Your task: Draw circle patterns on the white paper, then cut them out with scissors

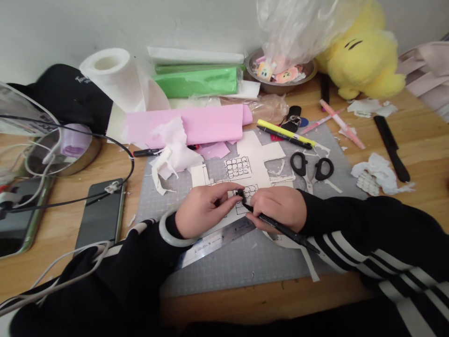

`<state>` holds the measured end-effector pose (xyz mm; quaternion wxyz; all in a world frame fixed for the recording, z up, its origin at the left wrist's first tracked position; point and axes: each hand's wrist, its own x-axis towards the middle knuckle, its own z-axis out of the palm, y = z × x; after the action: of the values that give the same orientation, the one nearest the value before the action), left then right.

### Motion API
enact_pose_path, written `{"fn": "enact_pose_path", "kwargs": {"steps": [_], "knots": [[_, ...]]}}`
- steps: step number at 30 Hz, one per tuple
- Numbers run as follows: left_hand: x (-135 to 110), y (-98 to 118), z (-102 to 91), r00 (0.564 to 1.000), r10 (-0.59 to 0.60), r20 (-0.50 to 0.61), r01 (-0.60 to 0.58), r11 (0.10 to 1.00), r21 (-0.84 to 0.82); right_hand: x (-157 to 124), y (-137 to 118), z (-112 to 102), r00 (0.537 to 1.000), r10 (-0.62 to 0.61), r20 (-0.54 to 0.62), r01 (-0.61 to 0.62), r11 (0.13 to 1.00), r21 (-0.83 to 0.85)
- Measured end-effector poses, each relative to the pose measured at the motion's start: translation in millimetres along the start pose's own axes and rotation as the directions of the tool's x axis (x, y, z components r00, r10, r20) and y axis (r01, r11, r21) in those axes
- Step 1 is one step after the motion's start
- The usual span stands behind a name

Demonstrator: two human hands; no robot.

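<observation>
Between the thumb and index finger of my left hand (206, 208) is a small black piece (240, 193), its kind too small to make out. My right hand (282, 206) grips a black marker pen (280, 227), with its tip close to that piece; whether they touch I cannot tell. Under both hands lies white paper (252, 145) with rows of black outlined rounded shapes (237, 168). A metal ruler (213, 243) lies slanted below my hands on the grey cutting mat (224, 269). Black-handled scissors (310, 171) rest just beyond my right hand.
Pink paper (213, 124), a green pack (199, 83) and a white roll (107, 70) stand behind. A yellow highlighter (284, 133), a black comb (391, 147) and paper scraps (373, 171) lie right. A phone (100, 210) and cables (131, 164) are left; a metal bowl (280, 86) is at back.
</observation>
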<state>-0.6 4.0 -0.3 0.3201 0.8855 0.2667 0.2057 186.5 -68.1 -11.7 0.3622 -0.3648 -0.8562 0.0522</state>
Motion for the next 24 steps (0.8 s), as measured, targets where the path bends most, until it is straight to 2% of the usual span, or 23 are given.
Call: {"fn": "enact_pose_path", "kwargs": {"steps": [4, 24], "knots": [[0.7, 0.2, 1.0, 1.000, -0.003, -0.003, 0.003, 1.000, -0.010, 1.2, 0.9, -0.9, 1.000, -0.029, -0.003, 0.029, 1.000, -0.004], [0.2, 2.1, -0.7, 1.000, -0.006, -0.002, 0.006, 1.000, -0.017, -0.1, 1.8, -0.5, 0.998, -0.011, 0.061, 0.013, 0.999, -0.034]]}}
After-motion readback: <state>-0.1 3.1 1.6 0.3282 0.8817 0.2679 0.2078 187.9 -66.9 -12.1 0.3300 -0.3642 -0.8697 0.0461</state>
